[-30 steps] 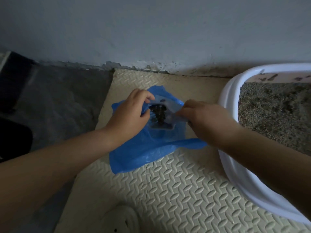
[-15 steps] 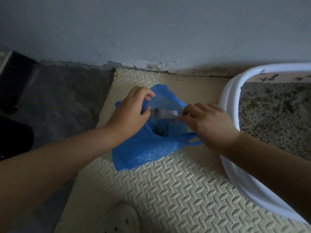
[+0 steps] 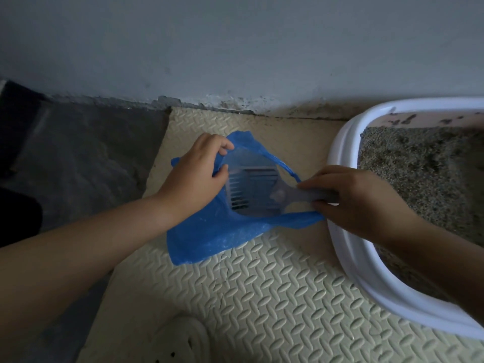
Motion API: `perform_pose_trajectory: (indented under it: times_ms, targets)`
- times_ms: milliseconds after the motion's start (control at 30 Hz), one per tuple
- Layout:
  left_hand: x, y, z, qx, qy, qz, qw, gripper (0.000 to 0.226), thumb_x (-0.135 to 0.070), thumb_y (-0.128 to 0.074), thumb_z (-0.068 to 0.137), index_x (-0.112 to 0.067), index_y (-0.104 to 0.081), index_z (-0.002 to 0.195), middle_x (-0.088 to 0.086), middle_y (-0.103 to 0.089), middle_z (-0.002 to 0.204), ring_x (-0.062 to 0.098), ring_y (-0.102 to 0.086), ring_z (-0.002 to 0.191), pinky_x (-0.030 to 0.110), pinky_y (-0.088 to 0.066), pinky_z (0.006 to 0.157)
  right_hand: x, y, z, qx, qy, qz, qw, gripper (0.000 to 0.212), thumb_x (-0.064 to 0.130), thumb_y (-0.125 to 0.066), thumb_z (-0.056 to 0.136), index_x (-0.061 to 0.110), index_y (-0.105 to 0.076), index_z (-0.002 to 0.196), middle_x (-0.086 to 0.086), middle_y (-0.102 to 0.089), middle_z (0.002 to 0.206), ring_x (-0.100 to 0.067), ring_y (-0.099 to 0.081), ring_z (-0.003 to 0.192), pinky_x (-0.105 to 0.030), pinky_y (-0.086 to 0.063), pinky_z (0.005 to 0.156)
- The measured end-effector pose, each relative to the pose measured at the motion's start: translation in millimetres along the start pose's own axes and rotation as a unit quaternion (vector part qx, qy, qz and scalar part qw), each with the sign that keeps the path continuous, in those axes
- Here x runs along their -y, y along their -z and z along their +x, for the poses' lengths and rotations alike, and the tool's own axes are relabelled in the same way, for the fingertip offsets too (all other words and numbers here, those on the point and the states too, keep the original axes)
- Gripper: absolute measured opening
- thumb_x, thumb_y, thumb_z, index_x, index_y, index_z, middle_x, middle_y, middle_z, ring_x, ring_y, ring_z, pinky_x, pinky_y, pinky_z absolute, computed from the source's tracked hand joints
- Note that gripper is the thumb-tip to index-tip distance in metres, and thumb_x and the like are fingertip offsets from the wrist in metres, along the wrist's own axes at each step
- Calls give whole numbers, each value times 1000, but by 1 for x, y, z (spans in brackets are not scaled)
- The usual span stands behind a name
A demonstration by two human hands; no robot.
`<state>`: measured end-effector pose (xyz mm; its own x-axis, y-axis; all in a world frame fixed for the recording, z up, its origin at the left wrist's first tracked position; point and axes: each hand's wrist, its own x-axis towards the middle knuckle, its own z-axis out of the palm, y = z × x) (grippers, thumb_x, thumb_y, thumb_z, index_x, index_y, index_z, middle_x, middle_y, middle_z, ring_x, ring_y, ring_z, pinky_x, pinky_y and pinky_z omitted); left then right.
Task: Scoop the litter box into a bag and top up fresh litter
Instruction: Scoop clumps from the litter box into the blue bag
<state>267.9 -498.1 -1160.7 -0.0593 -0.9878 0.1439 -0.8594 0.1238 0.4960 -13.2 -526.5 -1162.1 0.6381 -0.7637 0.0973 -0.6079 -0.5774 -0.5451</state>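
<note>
A blue plastic bag lies on the cream foam mat, its mouth held apart. My left hand pinches the bag's far-left rim. My right hand grips the handle of a pale slotted litter scoop, whose head lies flat over the bag's opening, slots showing and no clumps on it. The right fingers also seem to hold the bag's right edge. The white litter box stands at the right, filled with grey litter.
The textured foam mat covers the floor to the wall. Dark grey floor lies left of it. A white perforated slipper shows at the bottom edge. The wall base is stained.
The scoop has turned from tipped on edge inside the bag to lying flat over the opening, emptied of the dark clumps seen a second ago. Both hands stayed at the bag's rim.
</note>
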Motion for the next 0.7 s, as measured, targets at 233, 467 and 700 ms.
perform_pose_trajectory:
  times_ms: [233,467,700]
  targets:
    - [-26,0,13,26,-50,264,963,46,-36,-58,84,-11,-52,122,8,-51,118,28,-54,102,42,-46,80,-20,48,-49,-26,-104,92,990,40,6,-77,73,30,-69,104,13,-67,88,-3,-62,75,-12,-44,62]
    - [-95,-51,24,135,-110,115,978,60,-43,-48,93,-15,-34,144,3,-33,148,21,-31,136,33,-26,109,-69,90,-126,-93,-249,69,962,42,7,-77,74,38,-64,99,14,-67,81,-5,-63,71,-12,-48,56]
    - [-142,-117,25,286,-146,159,933,91,-67,-28,89,-16,17,149,1,31,154,16,25,142,35,3,118,-112,125,-204,-16,-368,-70,927,32,18,-80,72,28,-71,100,-1,-69,87,-12,-56,69,-30,-40,65]
